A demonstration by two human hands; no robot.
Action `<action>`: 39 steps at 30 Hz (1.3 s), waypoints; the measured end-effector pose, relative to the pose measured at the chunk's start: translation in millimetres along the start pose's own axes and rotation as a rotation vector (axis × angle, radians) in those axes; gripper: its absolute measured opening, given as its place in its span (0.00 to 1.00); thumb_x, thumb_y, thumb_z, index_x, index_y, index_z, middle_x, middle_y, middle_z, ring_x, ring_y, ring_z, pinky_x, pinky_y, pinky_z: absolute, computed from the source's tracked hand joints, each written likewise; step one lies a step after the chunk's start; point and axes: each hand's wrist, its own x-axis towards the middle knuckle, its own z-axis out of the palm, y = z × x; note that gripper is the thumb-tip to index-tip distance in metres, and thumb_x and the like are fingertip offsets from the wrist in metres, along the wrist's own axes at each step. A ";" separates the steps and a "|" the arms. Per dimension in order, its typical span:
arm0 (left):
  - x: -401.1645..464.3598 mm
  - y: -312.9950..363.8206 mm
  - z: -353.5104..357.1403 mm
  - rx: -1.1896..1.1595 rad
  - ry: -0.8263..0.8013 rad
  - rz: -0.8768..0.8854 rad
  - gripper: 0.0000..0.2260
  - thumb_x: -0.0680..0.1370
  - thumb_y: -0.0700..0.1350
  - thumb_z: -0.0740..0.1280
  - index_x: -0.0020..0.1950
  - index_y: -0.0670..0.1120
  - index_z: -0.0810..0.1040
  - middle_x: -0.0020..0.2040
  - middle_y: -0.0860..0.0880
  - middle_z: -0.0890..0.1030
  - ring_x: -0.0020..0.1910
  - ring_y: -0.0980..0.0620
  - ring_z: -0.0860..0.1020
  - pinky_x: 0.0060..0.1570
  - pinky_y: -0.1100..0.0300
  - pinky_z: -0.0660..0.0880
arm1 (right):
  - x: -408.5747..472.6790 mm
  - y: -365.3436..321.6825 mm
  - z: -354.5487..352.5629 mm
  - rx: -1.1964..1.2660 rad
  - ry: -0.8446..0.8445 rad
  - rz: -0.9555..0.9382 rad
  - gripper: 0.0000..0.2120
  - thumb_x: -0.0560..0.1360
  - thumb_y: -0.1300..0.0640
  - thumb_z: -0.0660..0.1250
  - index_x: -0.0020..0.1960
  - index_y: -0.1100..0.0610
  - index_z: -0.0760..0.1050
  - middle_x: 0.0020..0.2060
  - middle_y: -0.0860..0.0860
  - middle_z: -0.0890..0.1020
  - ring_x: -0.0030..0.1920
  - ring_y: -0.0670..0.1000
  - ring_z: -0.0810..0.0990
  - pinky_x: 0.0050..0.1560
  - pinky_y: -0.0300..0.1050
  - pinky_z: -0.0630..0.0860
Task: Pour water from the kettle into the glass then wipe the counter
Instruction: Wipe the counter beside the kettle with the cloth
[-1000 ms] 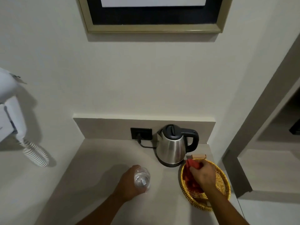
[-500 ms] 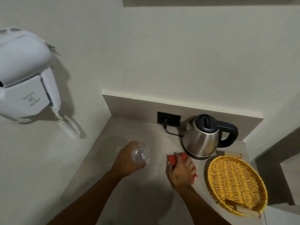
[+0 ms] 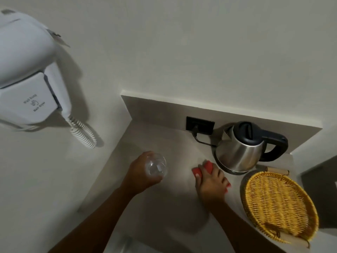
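Note:
A steel kettle (image 3: 240,150) with a black lid and handle stands on its base at the back right of the beige counter (image 3: 160,139), plugged into a black wall socket. My left hand (image 3: 140,170) grips a clear glass (image 3: 156,167) from its left side, just above or on the counter. My right hand (image 3: 211,183) presses a red cloth (image 3: 197,172) flat on the counter just in front of the kettle's base. Most of the cloth is hidden under my fingers.
A round woven yellow tray (image 3: 279,203) lies at the counter's right end, near the edge. The socket (image 3: 200,125) and the kettle's cord sit at the backsplash. A white wall hair dryer (image 3: 29,73) with a coiled cord hangs on the left wall.
My right hand has taken the red cloth out of the woven tray and set it on the counter before the kettle. The view has swung left. My left hand stays on the glass.

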 end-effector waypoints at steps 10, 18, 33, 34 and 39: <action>2.2 -2.6 -10.0 -0.010 0.059 -0.018 0.29 0.61 0.53 0.84 0.58 0.61 0.77 0.57 0.66 0.83 0.56 0.68 0.81 0.49 0.81 0.71 | -91.8 -0.9 14.7 0.068 -0.160 -0.514 0.22 0.65 0.37 0.69 0.59 0.35 0.72 0.63 0.50 0.75 0.58 0.56 0.73 0.50 0.56 0.76; -6.6 -1.7 -6.0 -0.022 0.026 -0.008 0.29 0.62 0.53 0.86 0.59 0.60 0.77 0.57 0.62 0.84 0.57 0.64 0.82 0.52 0.78 0.73 | 28.3 -38.7 6.5 0.012 -0.113 -0.135 0.22 0.77 0.39 0.53 0.68 0.43 0.66 0.68 0.57 0.67 0.63 0.61 0.66 0.62 0.60 0.65; 39.3 50.2 86.7 -0.053 -0.292 0.145 0.35 0.59 0.55 0.84 0.64 0.54 0.77 0.59 0.57 0.83 0.57 0.58 0.82 0.57 0.62 0.79 | -66.1 49.9 -35.1 0.178 -0.030 -0.040 0.16 0.76 0.43 0.61 0.64 0.38 0.70 0.67 0.52 0.70 0.62 0.54 0.71 0.61 0.53 0.73; 36.3 50.2 90.4 -0.060 -0.304 0.145 0.34 0.59 0.55 0.83 0.62 0.55 0.78 0.58 0.58 0.83 0.56 0.59 0.82 0.56 0.62 0.79 | -61.8 51.9 -39.1 0.195 -0.002 -0.043 0.15 0.75 0.44 0.62 0.62 0.38 0.70 0.65 0.51 0.71 0.60 0.53 0.71 0.58 0.49 0.74; 30.0 36.9 96.2 -0.080 -0.299 0.121 0.33 0.60 0.49 0.85 0.62 0.54 0.77 0.57 0.56 0.83 0.56 0.56 0.83 0.57 0.59 0.80 | -37.8 67.8 -64.4 0.414 0.213 0.177 0.12 0.75 0.45 0.64 0.58 0.39 0.73 0.57 0.47 0.69 0.56 0.50 0.70 0.52 0.37 0.70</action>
